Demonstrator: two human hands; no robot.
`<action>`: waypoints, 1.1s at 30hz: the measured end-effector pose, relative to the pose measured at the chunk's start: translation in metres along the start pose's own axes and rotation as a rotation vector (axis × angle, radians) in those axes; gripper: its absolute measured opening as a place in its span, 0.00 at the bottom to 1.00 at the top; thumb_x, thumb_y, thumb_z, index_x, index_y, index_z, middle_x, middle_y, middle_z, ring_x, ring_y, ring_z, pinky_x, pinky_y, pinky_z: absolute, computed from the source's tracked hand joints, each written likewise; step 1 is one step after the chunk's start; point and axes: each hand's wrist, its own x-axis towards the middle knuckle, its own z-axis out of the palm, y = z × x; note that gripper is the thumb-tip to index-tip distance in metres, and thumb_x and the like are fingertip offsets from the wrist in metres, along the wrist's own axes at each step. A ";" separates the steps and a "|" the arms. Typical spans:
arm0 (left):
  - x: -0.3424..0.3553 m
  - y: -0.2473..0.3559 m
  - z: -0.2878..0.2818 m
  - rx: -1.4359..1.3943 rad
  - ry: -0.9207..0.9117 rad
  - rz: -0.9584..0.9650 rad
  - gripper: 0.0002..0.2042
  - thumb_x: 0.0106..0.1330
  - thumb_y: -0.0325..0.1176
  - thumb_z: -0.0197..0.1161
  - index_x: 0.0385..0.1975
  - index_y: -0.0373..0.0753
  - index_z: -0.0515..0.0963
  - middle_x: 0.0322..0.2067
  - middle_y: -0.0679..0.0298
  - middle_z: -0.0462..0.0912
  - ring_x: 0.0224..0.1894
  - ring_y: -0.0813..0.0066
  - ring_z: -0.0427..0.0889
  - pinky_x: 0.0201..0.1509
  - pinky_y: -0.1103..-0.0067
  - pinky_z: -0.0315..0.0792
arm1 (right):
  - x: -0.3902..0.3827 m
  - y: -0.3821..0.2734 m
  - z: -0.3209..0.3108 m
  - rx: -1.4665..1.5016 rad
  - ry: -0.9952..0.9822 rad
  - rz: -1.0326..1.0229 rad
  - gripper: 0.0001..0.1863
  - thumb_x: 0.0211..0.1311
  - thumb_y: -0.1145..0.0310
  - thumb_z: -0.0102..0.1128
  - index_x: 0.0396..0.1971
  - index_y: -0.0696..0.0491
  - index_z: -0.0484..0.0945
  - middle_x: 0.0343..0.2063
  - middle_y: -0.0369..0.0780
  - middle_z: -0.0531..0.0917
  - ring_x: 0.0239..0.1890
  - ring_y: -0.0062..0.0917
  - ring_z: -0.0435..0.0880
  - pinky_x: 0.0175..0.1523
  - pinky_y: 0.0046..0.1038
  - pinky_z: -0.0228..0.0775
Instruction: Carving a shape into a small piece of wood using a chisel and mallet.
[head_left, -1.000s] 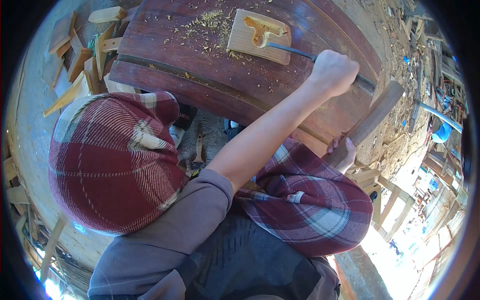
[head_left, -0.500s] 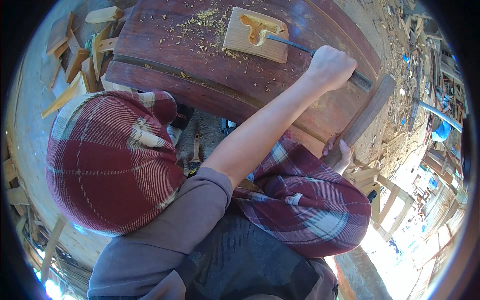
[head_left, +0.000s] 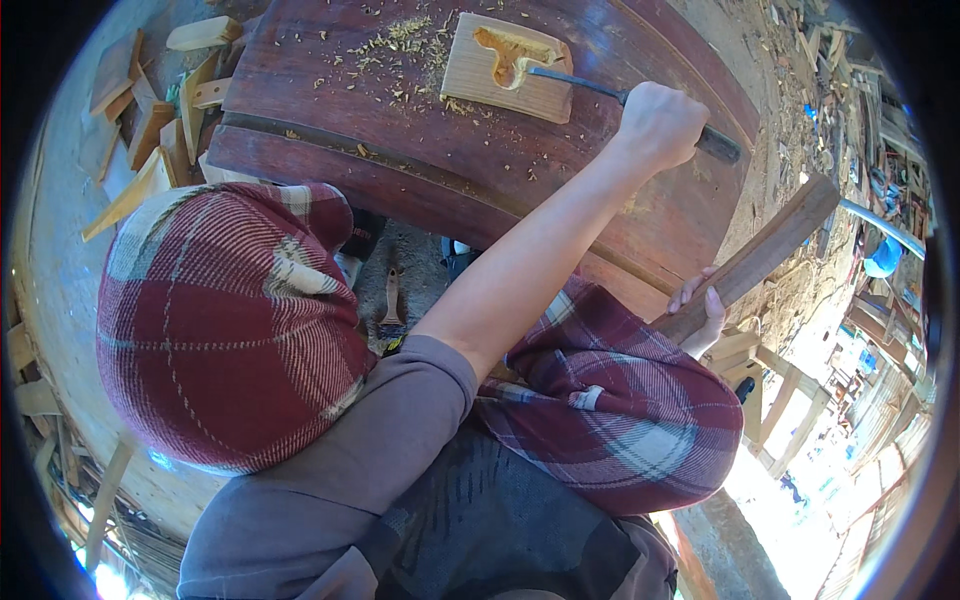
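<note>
My left hand [head_left: 660, 128] is closed around a chisel [head_left: 578, 79], whose handle end sticks out beyond the fist. The chisel's tip rests at the edge of a curved, carved hollow in a pale wooden block [head_left: 466, 78], which lies on the reddish-brown wooden bench [head_left: 380, 130]. To the right, my right hand [head_left: 712, 318] grips a brown wooden bar [head_left: 765, 248]. The bar slants up and outward, apart from the chisel handle. My left arm reaches across in front of me.
Wood shavings [head_left: 400, 50] lie scattered left of the block. Wood offcuts [head_left: 150, 130] pile up past the bench's left end. A long gap runs along the bench top. A brush [head_left: 392, 298] lies below, between my knees, which plaid red cloth [head_left: 220, 330] covers.
My right hand has swung the wooden bar to the right, away from the chisel handle. The chisel and the block keep nearly the same place relative to each other.
</note>
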 end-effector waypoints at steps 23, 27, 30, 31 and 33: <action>0.007 0.000 0.006 -0.002 0.132 -0.074 0.05 0.47 0.35 0.67 0.23 0.45 0.80 0.19 0.62 0.82 0.25 0.62 0.83 0.31 0.69 0.74 | -0.005 -0.002 -0.004 -0.065 -0.045 0.047 0.20 0.54 0.64 0.56 0.43 0.61 0.68 0.18 0.41 0.71 0.17 0.22 0.70 0.21 0.20 0.64; 0.003 -0.009 0.018 0.023 0.154 -0.053 0.04 0.47 0.34 0.67 0.22 0.45 0.81 0.19 0.61 0.82 0.25 0.61 0.83 0.32 0.69 0.74 | -0.007 -0.005 -0.001 -0.069 -0.054 0.044 0.20 0.54 0.63 0.56 0.43 0.61 0.68 0.18 0.40 0.70 0.18 0.22 0.70 0.22 0.20 0.65; 0.003 -0.008 0.014 0.013 0.046 -0.071 0.05 0.47 0.35 0.66 0.23 0.45 0.82 0.20 0.61 0.83 0.27 0.61 0.84 0.34 0.69 0.75 | -0.008 -0.006 -0.004 -0.072 -0.052 0.048 0.21 0.53 0.63 0.56 0.43 0.61 0.68 0.18 0.40 0.70 0.18 0.22 0.70 0.23 0.20 0.65; 0.005 -0.005 0.010 0.009 -0.023 -0.083 0.05 0.47 0.35 0.66 0.24 0.45 0.82 0.22 0.60 0.83 0.28 0.62 0.84 0.35 0.68 0.75 | -0.008 -0.006 -0.006 -0.066 -0.049 0.049 0.21 0.53 0.63 0.56 0.43 0.61 0.68 0.18 0.40 0.71 0.18 0.22 0.70 0.23 0.20 0.64; 0.010 -0.002 -0.001 -0.003 -0.051 -0.105 0.06 0.47 0.35 0.66 0.24 0.45 0.83 0.23 0.60 0.83 0.30 0.62 0.85 0.36 0.68 0.76 | -0.007 -0.007 -0.007 -0.071 -0.045 0.039 0.21 0.53 0.63 0.56 0.44 0.61 0.68 0.18 0.40 0.71 0.18 0.22 0.70 0.23 0.20 0.64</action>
